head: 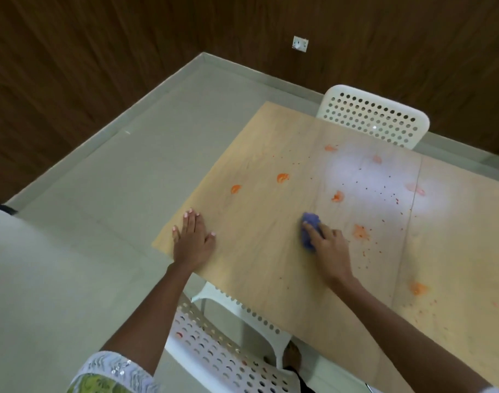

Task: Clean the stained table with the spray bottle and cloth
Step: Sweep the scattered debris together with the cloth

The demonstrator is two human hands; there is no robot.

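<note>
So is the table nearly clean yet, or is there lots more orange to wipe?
Lots more. The strip of table between the hands looks free of stains, though I can't tell if it was wiped. Right now the right hand presses the purple cloth on the wood while the left hand rests flat. Left to do: the orange blotches and many small specks ahead. No spray bottle is in view.

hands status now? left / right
Left hand: open, flat on the table near its edge, holding nothing.
Right hand: closed on the purple cloth, pressing it to the table.
</note>
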